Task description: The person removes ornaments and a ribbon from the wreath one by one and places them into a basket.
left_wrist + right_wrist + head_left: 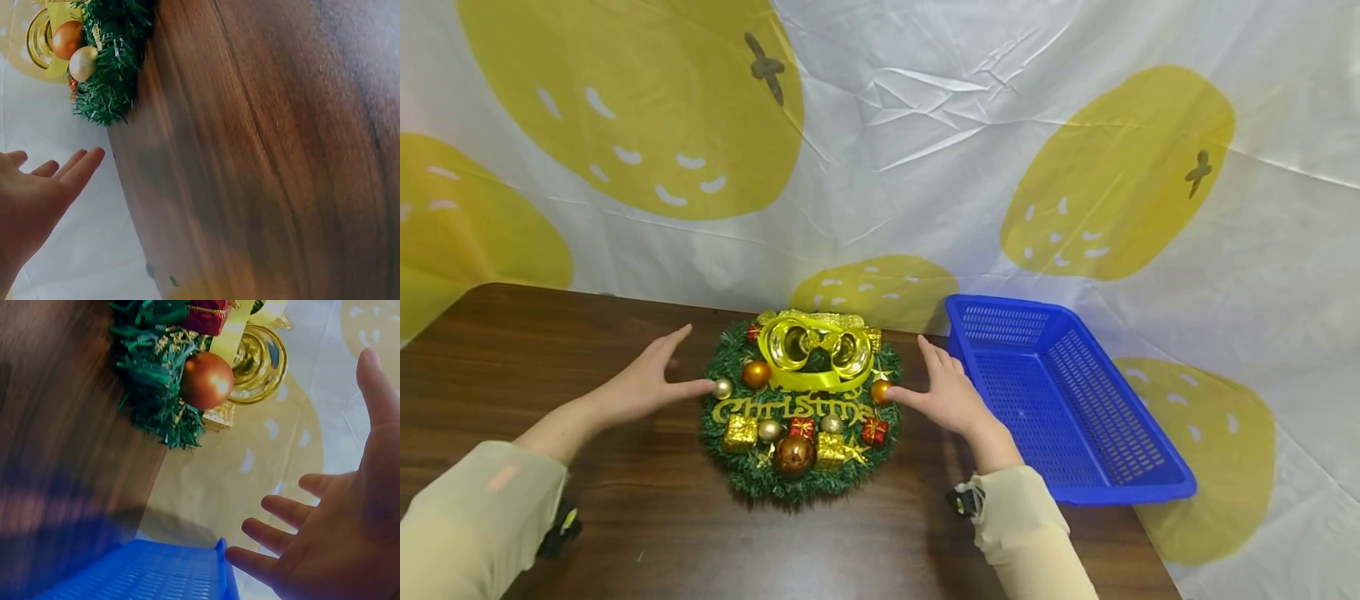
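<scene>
A green Christmas wreath [752,483] lies on the brown table, with gold lettering, baubles, small gift boxes, and gold bells [852,354] under a yellow ribbon bow at its top. To its left is my left hand [651,383], thumb stretched toward a pale gold bauble [83,64], fingers spread. On the other side my right hand [951,400] has its thumb by an orange bauble [207,381], fingers extended. Both wrist views show a gap between hand and wreath. Neither hand holds anything.
A blue plastic basket [1071,496] with slotted walls stands on the right of the table, close beside my right hand. Behind the table [647,517] hangs a white cloth [910,167] printed with large yellow fruit shapes.
</scene>
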Motion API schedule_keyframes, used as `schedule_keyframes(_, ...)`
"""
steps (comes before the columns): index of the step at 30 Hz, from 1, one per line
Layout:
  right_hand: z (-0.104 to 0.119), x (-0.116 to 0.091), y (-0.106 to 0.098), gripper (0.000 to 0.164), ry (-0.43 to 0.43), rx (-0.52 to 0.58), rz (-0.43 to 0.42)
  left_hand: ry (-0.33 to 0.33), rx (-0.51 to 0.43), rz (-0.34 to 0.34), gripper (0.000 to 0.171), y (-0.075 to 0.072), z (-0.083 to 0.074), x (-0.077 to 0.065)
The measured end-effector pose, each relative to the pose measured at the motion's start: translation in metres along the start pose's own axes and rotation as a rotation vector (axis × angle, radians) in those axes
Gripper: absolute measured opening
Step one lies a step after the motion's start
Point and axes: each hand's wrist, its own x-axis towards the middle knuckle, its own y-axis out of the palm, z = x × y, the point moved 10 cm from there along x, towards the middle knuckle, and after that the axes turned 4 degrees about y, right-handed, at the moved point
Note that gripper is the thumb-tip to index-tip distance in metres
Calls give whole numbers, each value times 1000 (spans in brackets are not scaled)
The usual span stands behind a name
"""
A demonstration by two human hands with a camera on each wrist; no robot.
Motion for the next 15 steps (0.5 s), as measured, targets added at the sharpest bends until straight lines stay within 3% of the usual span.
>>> schedule_keyframes(7,-6,5,4,95,56,190,-14,-51,-68,8,98,3,10,2)
schedule_keyframes(15,-14,11,12,80,92,364,-55,-111,-179,33,95,16,27,4)
